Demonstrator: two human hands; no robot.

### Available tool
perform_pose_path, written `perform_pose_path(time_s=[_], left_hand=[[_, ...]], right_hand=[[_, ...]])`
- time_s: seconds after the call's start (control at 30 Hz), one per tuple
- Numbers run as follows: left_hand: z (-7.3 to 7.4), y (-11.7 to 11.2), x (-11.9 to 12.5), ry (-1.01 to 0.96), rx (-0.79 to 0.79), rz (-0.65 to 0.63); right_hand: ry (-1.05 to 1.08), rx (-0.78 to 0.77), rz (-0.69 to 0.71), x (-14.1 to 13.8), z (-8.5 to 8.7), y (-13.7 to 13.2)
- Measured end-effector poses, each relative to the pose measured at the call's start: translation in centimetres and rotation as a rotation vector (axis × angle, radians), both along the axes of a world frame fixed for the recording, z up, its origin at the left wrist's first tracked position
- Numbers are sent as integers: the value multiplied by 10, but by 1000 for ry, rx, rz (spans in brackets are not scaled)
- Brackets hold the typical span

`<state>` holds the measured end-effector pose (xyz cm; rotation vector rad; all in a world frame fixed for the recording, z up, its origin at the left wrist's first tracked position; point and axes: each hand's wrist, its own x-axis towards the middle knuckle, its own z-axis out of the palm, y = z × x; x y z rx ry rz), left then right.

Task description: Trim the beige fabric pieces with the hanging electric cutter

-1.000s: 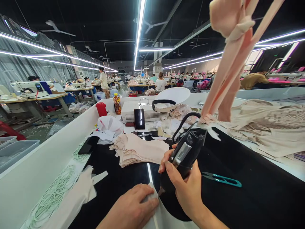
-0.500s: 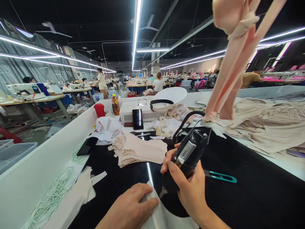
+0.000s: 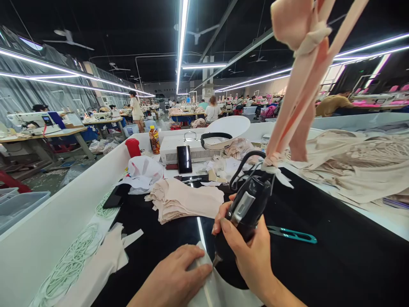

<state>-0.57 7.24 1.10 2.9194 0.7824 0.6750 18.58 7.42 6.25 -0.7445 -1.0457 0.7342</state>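
Observation:
My left hand [image 3: 180,273] lies flat on a pale fabric piece [image 3: 223,292] at the near edge of the black work surface, thumb and index finger apart. My right hand [image 3: 251,253] is wrapped round a black handheld electric fabric cutter [image 3: 252,198] with a silver plate on its side. The cutter's small metal tip sits beside my left thumb, at the fabric's edge; whether it touches cannot be made out. A cord loops from its top, and knotted pink fabric strips [image 3: 294,98] hang down to it. Beyond my hands lies a stack of beige fabric pieces [image 3: 188,198].
Teal-handled thread snips [image 3: 295,235] lie right of my right hand. Green cord coils [image 3: 68,264] and fabric scraps [image 3: 105,262] line the left wall. A phone [image 3: 184,159], a bottle [image 3: 154,140] and a white visor [image 3: 230,130] are at the back. Beige cloth [image 3: 361,166] is heaped right.
My right hand and the cutter have moved slightly left, bringing the tip closer to my left thumb. The hanging strips swung left too. My left hand stayed in place.

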Motion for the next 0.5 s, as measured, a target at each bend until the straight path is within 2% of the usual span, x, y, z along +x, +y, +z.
perform_pose_path(time_s=[0.13,0.3,0.4,0.5], left_hand=[[-1,1,-4,10,26,0],[2,4,-5,-5,143,-38],[3,2,2,-51,88,-92],[-4,-1,11,-76,49,-145]], right_hand=[[28,-2,-11,3,2,-1],[44,-2,-9,12,4,-4],[41,-7,-12,16,4,-5],[35,-22,-19,16,4,-6]])
